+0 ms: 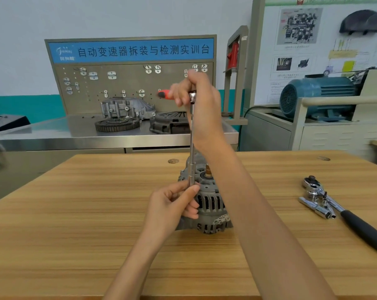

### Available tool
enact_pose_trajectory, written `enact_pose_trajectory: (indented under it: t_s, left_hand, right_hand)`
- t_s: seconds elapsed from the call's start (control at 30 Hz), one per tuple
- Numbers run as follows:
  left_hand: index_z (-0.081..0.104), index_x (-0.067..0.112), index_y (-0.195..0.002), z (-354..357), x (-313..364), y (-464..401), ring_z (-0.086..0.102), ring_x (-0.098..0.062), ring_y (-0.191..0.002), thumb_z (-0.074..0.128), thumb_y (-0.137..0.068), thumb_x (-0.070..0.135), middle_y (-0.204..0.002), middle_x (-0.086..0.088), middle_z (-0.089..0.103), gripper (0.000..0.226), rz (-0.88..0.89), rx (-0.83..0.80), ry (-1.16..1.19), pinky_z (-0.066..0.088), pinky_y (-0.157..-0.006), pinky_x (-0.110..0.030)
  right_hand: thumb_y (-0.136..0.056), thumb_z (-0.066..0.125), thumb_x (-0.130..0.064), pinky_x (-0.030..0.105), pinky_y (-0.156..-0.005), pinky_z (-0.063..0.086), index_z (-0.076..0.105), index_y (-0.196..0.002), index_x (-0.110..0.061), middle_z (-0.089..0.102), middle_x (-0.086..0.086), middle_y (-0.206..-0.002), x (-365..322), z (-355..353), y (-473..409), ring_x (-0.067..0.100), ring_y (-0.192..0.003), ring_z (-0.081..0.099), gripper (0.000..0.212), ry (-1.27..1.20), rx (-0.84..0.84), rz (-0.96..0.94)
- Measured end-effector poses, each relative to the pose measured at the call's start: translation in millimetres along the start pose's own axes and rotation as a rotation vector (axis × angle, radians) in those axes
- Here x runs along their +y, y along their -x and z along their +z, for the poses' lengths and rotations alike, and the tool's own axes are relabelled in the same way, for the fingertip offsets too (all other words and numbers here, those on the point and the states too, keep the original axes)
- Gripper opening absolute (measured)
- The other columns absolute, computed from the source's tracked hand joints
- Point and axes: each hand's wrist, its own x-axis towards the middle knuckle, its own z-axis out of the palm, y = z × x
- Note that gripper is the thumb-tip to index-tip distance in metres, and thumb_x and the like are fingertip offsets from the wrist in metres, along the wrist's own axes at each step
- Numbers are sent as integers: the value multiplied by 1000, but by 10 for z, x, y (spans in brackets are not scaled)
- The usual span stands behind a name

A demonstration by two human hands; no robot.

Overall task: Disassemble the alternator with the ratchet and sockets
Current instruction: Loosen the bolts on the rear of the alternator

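A grey alternator (211,204) stands on the wooden table (75,224), shaft end up. A long chrome extension bar (192,144) rises straight up from its left top edge. My left hand (174,204) pinches the socket end of the bar against the alternator housing. My right hand (196,100) is held high and grips a ratchet with a red handle (165,94) at the top of the bar. The handle sticks out to the left. The bolt under the socket is hidden by my fingers.
A second ratchet with a black grip (356,224) lies on the right of the table with a chrome extension (317,207) and small sockets. Behind the table stand a steel bench with gearbox parts (127,109), a pegboard and a blue motor (317,96).
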Motion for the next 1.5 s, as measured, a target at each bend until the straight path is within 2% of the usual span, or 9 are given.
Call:
enact_pose_trajectory:
  t_s: [0.07, 0.2, 0.33, 0.5, 0.63, 0.77, 0.93, 1.1, 1.5]
  left_hand:
    - [70, 12, -86, 8, -7, -9, 58, -9, -43, 63, -78, 21, -51, -2, 63, 14, 8, 4, -1, 52, -46, -20]
    - [70, 14, -90, 21, -7, -9, 58, -9, -43, 64, -70, 29, -51, -2, 63, 26, -3, 13, 14, 52, -46, -20]
    - [71, 20, -93, 14, 17, 5, 61, -9, -47, 65, -70, 32, -54, -2, 64, 26, -13, -13, 19, 54, -49, -20]
    - [71, 16, -99, -7, 23, 15, 61, -10, -49, 62, -83, 22, -56, -2, 65, 20, -3, -24, 15, 54, -51, -20]
    - [71, 12, -92, 3, 12, -6, 58, -8, -43, 63, -82, 19, -52, -2, 63, 15, -5, -12, 19, 51, -46, -18]
    - [69, 13, -90, 21, -23, -12, 57, -7, -41, 63, -85, 15, -50, 0, 62, 9, 1, 13, 19, 49, -45, -17]
    - [70, 14, -100, -3, -1, 5, 61, -9, -48, 65, -76, 29, -57, -1, 65, 29, -8, -38, 29, 54, -50, -20]
    - [70, 19, -95, -26, 17, 7, 62, -9, -50, 61, -88, 16, -58, -2, 66, 11, 18, -70, -5, 54, -52, -19]
    - [69, 15, -91, 42, -52, -25, 56, -5, -43, 59, -92, 12, -49, 3, 61, 10, 37, 10, -16, 52, -47, -17]
  right_hand:
    - [-97, 39, -12, 20, -62, 40, 40, -54, -14, 38, -4, -51, 46, 44, 69, 14, -56, 40, 43, 225, 203, -196]
    - [-87, 51, -13, 31, -71, 33, 42, -57, -16, 39, -5, -54, 87, 42, 125, 16, -59, 39, 31, 808, 457, -488]
    - [-90, 47, -8, 20, -60, 35, 35, -49, -15, 31, -6, -48, -14, 9, 57, 8, -51, 32, 42, 376, 90, -246]
    - [-99, 28, -9, 25, -89, 44, 39, -48, -14, 42, -6, -45, -83, 5, 9, 12, -57, 47, 53, -81, -191, 25]
    - [-97, 39, -8, 20, -66, 42, 39, -53, -16, 38, -4, -51, 0, 36, 99, 14, -55, 39, 45, 196, 106, -197]
    - [-87, 50, -16, 33, -78, 35, 42, -58, -17, 40, -5, -55, 86, 61, 171, 15, -60, 39, 30, 864, 424, -554]
    - [-90, 44, -10, 23, -61, 40, 39, -51, -13, 35, -2, -49, -47, -25, -2, 8, -50, 36, 40, 371, 11, -109]
    - [-94, 30, -8, 29, -79, 43, 47, -39, -19, 43, -2, -43, -36, -133, -87, 12, -52, 46, 59, -264, -173, 92]
    - [-94, 40, -9, 24, -71, 44, 40, -48, -13, 44, -3, -47, -85, -6, 25, 12, -58, 49, 47, 35, 125, 72]
